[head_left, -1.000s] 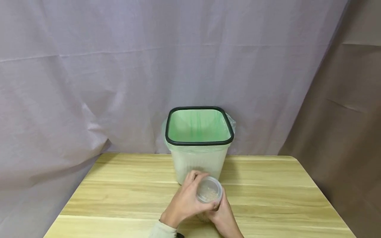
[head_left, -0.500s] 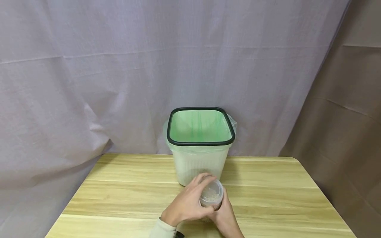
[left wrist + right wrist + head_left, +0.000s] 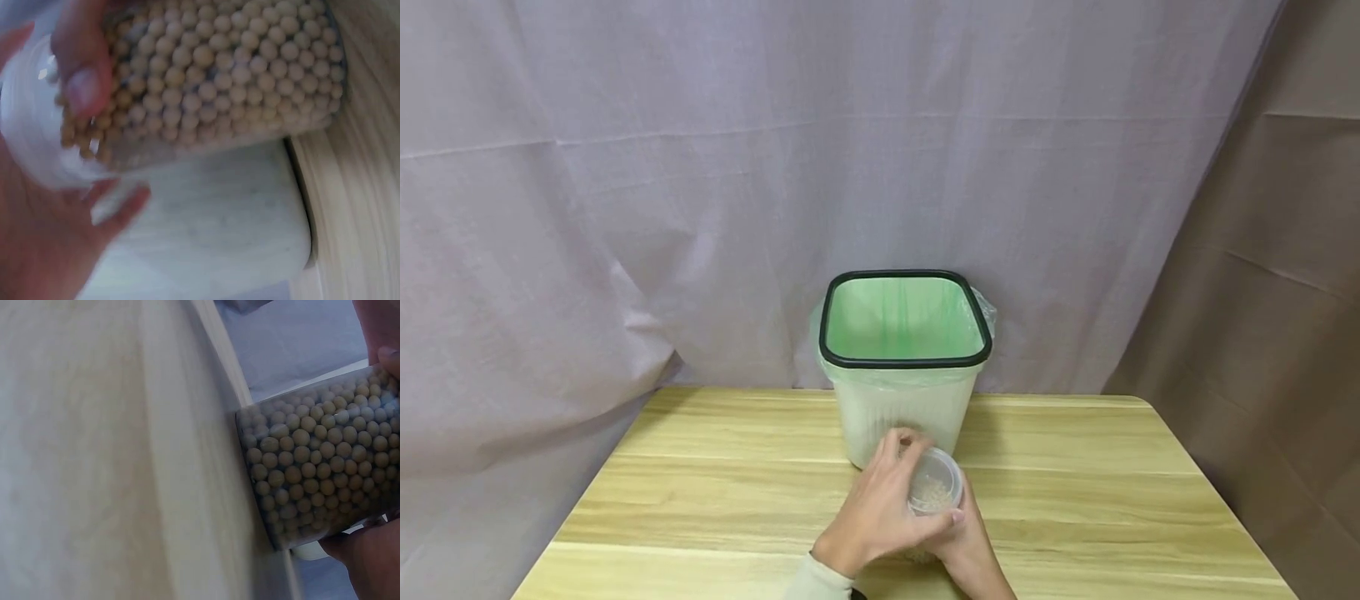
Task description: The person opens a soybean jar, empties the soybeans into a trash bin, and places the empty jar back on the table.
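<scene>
Left hand (image 3: 880,512) shifted over jar (image 3: 934,490) lid, fingers gripping — right hand (image 3: 964,546) grips below; wood table (image 3: 700,492), grey curtain (image 3: 700,167).

I see a clear jar (image 3: 319,462) packed with pale round beans (image 3: 300,456), its base resting on the wooden table (image 3: 94,456). My right hand (image 3: 369,562) grips it from below, a fingertip (image 3: 389,359) touching its upper edge. Grey cloth (image 3: 294,337) lies behind.
</scene>
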